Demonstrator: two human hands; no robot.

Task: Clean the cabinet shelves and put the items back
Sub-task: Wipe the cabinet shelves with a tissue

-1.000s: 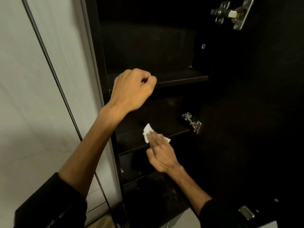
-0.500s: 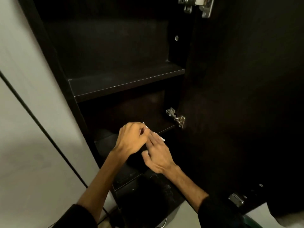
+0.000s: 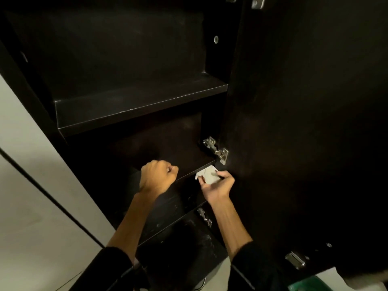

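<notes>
Black sleeves cut off at bottom edge, both forearms reaching up into dark cabinet (image 3: 130, 59). Green object (image 3: 304, 286) at lower right, mostly out of frame, not identifiable. Metal plate (image 3: 295, 260) fixed low on open door (image 3: 304, 122), door filling the right side and shading the interior.

Lowest shelf (image 3: 189, 244) nearest, scuffed with pale marks, partly blocked by right forearm. Small hinge (image 3: 204, 216) just beside that forearm, blurred.

Left hand (image 3: 158, 177) clenched into a fist, hovering in front of middle shelf edge (image 3: 195, 171); whether anything is inside the fist, cannot tell. Right hand (image 3: 217, 184) pinching white wipe (image 3: 207, 175) between thumb and curled fingers, wipe sitting at right end of the middle shelf edge, close by the door. Contact between wipe and shelf edge not clear.

Steel hinge (image 3: 216, 149) above the wipe, joining door to cabinet side.

Upper shelf (image 3: 130, 110) farther back, bare surface catching faint light along front edge. Round fitting (image 3: 216, 39) on inner side panel above. Back panel too dark to make out. Another hinge (image 3: 257, 2) cut off at top. Pale wall (image 3: 31, 206) at left, crossed by dark diagonal line (image 3: 50, 198).
</notes>
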